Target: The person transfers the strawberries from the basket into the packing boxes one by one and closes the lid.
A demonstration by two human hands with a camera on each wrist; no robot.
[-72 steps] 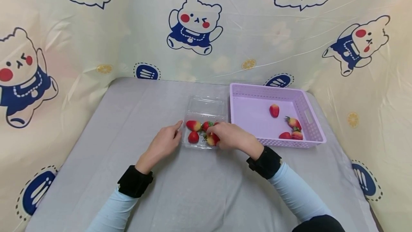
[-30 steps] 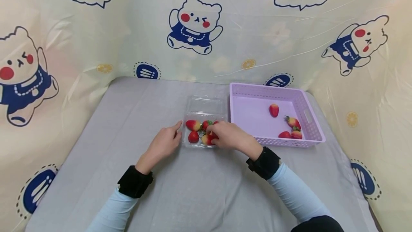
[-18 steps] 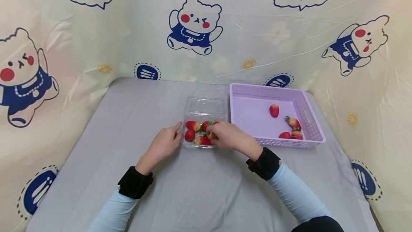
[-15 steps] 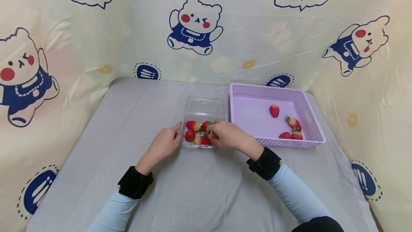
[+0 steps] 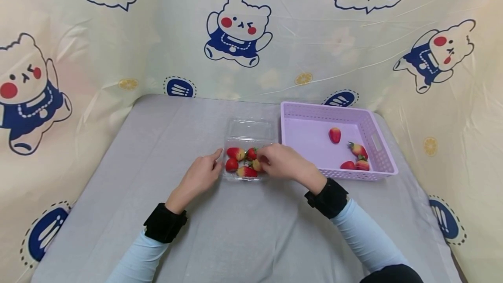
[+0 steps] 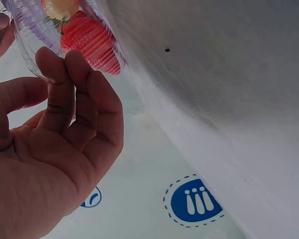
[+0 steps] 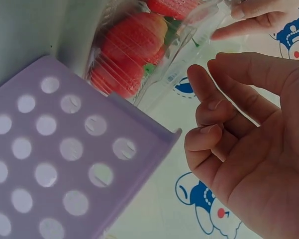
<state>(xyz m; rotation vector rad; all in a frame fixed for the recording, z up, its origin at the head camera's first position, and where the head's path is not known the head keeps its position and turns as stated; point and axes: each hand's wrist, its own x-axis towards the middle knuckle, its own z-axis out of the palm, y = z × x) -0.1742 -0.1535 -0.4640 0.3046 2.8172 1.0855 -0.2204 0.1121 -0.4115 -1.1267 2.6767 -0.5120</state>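
In the head view a clear plastic clamshell box (image 5: 251, 128) lies with its lid folded back, and several red and yellow strawberries (image 5: 235, 153) sit in its near half. My left hand (image 5: 199, 174) is at the box's left side, index fingertip right at the rim. Its fingers (image 6: 79, 69) look relaxed against the clear wall in the left wrist view. Over the box's right side is my right hand (image 5: 282, 161), fingers loosely bent and holding nothing in the right wrist view. It hides the strawberries on that side from the head view, but the right wrist view shows red strawberries (image 7: 134, 37) there.
To the right of the box stands a purple perforated basket (image 5: 310, 108) with a few strawberries (image 5: 335, 135) inside, most of them near its front right corner. A grey cloth (image 5: 220, 235) covers the table. A printed curtain (image 5: 157, 34) hangs behind and at both sides.
Strawberries in the box's front row have shifted left. My right hand has let go of a strawberry there and drawn up and slightly right. The left hand stays at the box's side.
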